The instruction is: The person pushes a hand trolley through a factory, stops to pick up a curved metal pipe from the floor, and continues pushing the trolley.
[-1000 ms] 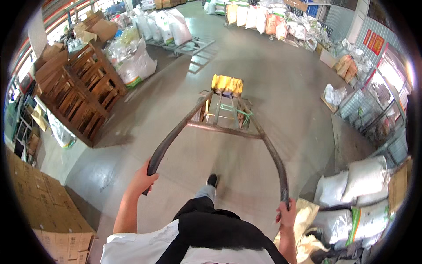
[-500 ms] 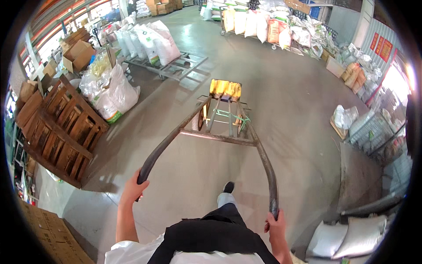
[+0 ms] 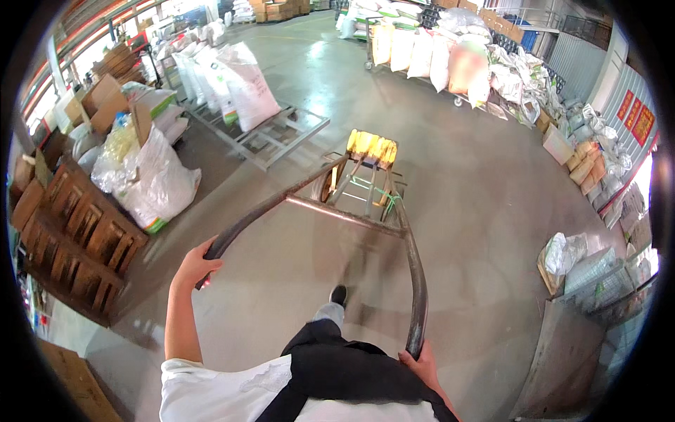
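A metal hand cart [image 3: 346, 216] stretches ahead of me, its two long curved handles reaching back toward my body. My left hand [image 3: 195, 265] is wrapped round the end of the left handle. Round the right handle's end, close to my dark apron, my right hand [image 3: 421, 366] is closed, its lower part near the picture's edge. At the cart's far end sits a yellow, worn plate [image 3: 372, 148]. Wheels show on both sides below it, partly hidden by the frame. A green cord [image 3: 365, 184] is tied across the bars.
Wooden pallets [image 3: 88, 218] lean at the left beside a white bulging sack [image 3: 156, 181]. Past them, a flat metal trolley [image 3: 292, 137] carries upright white sacks [image 3: 242, 88]. More sacks line the far right. A wire cage [image 3: 590, 279] and grey metal sheet [image 3: 562, 352] lie at near right.
The cart and both my hands have shifted slightly and turned, with the handles still gripped. The trolley and pallets have come nearer on the left, and my foot has stepped to a new spot.
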`<state>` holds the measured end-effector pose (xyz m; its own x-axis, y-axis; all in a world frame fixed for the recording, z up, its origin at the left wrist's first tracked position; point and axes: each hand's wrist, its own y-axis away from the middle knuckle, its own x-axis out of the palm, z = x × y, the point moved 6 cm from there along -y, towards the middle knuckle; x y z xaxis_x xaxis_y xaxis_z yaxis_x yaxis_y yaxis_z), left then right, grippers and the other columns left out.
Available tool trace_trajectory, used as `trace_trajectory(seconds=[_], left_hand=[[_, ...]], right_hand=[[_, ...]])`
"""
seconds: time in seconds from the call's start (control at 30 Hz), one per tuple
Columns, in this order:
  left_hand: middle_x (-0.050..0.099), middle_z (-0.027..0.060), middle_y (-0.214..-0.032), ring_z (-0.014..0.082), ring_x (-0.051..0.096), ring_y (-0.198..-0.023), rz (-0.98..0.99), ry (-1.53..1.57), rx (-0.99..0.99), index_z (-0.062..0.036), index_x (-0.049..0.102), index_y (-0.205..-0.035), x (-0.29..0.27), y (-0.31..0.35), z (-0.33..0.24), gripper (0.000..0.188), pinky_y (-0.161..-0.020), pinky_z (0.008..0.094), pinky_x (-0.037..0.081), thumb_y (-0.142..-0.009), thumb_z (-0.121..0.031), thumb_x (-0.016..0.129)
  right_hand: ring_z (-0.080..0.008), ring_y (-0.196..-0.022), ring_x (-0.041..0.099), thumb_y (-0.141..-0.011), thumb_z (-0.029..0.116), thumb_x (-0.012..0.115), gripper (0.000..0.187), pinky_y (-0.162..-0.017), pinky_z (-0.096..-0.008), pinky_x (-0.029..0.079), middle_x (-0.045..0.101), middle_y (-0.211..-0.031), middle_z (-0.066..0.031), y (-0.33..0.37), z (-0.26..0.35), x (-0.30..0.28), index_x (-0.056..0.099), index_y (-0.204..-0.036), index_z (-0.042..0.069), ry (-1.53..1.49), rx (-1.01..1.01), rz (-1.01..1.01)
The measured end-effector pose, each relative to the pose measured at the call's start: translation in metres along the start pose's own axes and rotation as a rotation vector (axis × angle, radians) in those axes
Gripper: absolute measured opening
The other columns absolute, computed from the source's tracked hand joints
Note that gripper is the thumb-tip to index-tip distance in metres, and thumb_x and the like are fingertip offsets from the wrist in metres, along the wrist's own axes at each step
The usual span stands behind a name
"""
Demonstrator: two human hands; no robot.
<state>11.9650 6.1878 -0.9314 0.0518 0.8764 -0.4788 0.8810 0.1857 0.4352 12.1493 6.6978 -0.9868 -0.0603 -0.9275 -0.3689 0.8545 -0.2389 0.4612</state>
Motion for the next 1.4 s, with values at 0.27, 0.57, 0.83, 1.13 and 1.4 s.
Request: trace_trajectory(seconds=[0.27, 0.57, 0.83, 1.13, 1.4], left_hand=[[0.054, 0.0047, -0.064, 0.0121, 0.05, -0.042, -0.03, -0.014, 0.028, -0.0213, 0.044, -0.137, 0.075, -0.248, -0.159, 0.063, -0.038, 0.0291, 0.041, -0.077, -0.014, 0.062], [0.062, 0.0096, -0.075, 0.0161, 0.057, -0.048, -0.038, -0.06, 0.05, -0.0156, 0.041, -0.136, 0.212, -0.475, -0.343, 0.063, -0.041, 0.0308, 0.046, -0.079, -0.027, 0.065], [0.064, 0.0146, -0.085, 0.0206, 0.063, -0.059, 0.103, 0.076, -0.092, -0.0125, 0.033, -0.14, 0.353, -0.675, -0.492, 0.077, -0.055, 0.0344, 0.051, -0.077, -0.036, 0.068], [0.052, 0.0074, -0.07, 0.0168, 0.055, -0.048, 0.377, 0.896, 0.033, -0.0011, 0.035, -0.128, 0.44, -0.93, -0.694, 0.056, -0.043, 0.0324, 0.047, -0.084, -0.016, 0.067], [0.051, 0.0063, -0.07, 0.0186, 0.055, -0.049, 0.298, 1.123, -0.041, -0.0045, 0.036, -0.106, 0.445, -1.166, -0.886, 0.03, -0.041, 0.0315, 0.045, -0.088, -0.012, 0.059]], right_hand=[[-0.0205, -0.058, 0.058, -0.08, 0.02, 0.069, 0.044, -0.052, -0.0351, 0.046, 0.054, -0.075, -0.0102, -0.287, 0.115, -0.065, 0.041, -0.11, 0.002, -0.013, 0.038, -0.089], [-0.0144, -0.041, 0.05, -0.078, 0.01, 0.065, 0.031, -0.032, -0.0275, 0.035, 0.05, -0.061, -0.0052, -0.611, 0.245, -0.2, 0.043, -0.1, 0.004, -0.178, 0.17, -0.195], [-0.0123, -0.045, 0.052, -0.082, 0.015, 0.063, 0.022, -0.031, -0.0249, 0.033, 0.055, -0.067, -0.0026, -0.928, 0.356, -0.344, 0.053, -0.099, 0.006, 0.039, 0.098, -0.411], [-0.0123, -0.068, 0.056, -0.091, 0.027, 0.056, 0.024, -0.047, -0.0285, 0.04, 0.06, -0.087, -0.0011, -1.252, 0.485, -0.47, 0.059, -0.105, 0.008, -0.231, -0.113, -0.885], [-0.0164, -0.088, 0.054, -0.09, 0.017, 0.056, 0.019, -0.082, -0.0294, 0.042, 0.059, -0.094, -0.0049, -1.555, 0.731, -0.456, 0.062, -0.101, 0.003, -0.035, -0.421, -0.756]])
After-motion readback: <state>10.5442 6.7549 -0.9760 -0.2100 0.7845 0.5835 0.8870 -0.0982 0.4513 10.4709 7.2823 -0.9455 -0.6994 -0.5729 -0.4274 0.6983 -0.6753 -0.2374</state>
